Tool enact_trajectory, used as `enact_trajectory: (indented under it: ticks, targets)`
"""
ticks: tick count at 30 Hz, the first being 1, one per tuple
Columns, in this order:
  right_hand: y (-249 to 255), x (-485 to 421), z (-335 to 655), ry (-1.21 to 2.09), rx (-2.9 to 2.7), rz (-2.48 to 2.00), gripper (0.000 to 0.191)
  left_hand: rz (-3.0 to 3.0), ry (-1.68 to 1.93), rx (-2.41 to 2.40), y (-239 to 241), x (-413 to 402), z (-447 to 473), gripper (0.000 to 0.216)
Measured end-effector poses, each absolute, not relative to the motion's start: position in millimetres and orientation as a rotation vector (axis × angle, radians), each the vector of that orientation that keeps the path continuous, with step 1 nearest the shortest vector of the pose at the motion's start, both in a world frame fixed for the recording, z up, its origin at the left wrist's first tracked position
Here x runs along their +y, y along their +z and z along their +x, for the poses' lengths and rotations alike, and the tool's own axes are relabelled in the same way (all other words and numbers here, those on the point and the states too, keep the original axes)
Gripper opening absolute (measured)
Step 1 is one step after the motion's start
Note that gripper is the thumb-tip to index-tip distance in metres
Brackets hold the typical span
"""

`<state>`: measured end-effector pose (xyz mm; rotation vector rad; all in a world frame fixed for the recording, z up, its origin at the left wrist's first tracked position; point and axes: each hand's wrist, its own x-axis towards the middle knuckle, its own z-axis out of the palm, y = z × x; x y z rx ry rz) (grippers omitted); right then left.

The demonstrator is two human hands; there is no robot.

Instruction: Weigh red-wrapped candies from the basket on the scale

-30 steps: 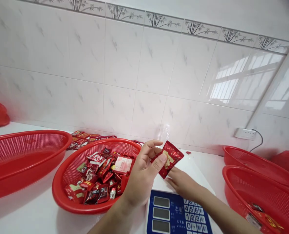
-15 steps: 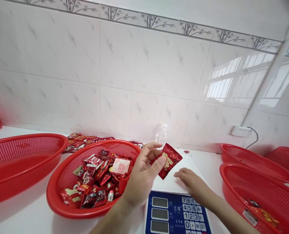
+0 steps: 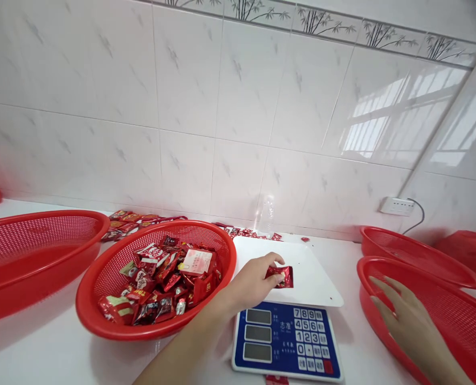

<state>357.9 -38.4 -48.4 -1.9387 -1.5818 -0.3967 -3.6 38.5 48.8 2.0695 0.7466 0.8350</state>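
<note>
My left hand (image 3: 254, 282) pinches a small red foil packet (image 3: 281, 276) and presses it onto the white platform (image 3: 310, 267) of a blue-faced scale (image 3: 288, 339). Beside that hand, a round red basket (image 3: 101, 278) is full of red wrapped sweets (image 3: 161, 283). My right hand (image 3: 406, 315) hovers with fingers spread over the near red basket (image 3: 454, 315) on the right, holding nothing.
A large red basket (image 3: 33, 251) stands at the left. Another red basket (image 3: 414, 256) sits behind the right one. Loose red packets (image 3: 141, 220) lie along the tiled wall. A white socket with a cable (image 3: 396, 206) is on the wall at the right.
My left hand has lowered the red packet from mid-air onto the scale platform. My right hand has left the scale and swung right over the near basket.
</note>
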Motion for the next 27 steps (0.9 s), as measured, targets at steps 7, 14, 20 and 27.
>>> enact_trajectory:
  ticks: [7, 14, 20, 27]
  targets:
    - [-24.7, -22.5, 215.2, -0.036, -2.035, -1.545, 0.040, 2.518, 0.718, 1.056, 17.3, 59.8, -1.3, 0.040]
    - [2.0, -3.3, 157.2, 0.301, -2.372, -1.395, 0.054, 2.415, 1.037, 1.005, 31.8, 53.7, -4.8, 0.047]
    - [6.4, 32.4, 167.6, 0.232, -2.354, -1.492, 0.043, 2.440, 0.889, 0.828, 59.0, 25.9, -5.6, 0.041]
    - [3.0, 71.6, 188.0, 0.229, -2.238, -1.717, 0.050, 2.534, 0.578, 0.540, 68.7, 5.9, -7.4, 0.048]
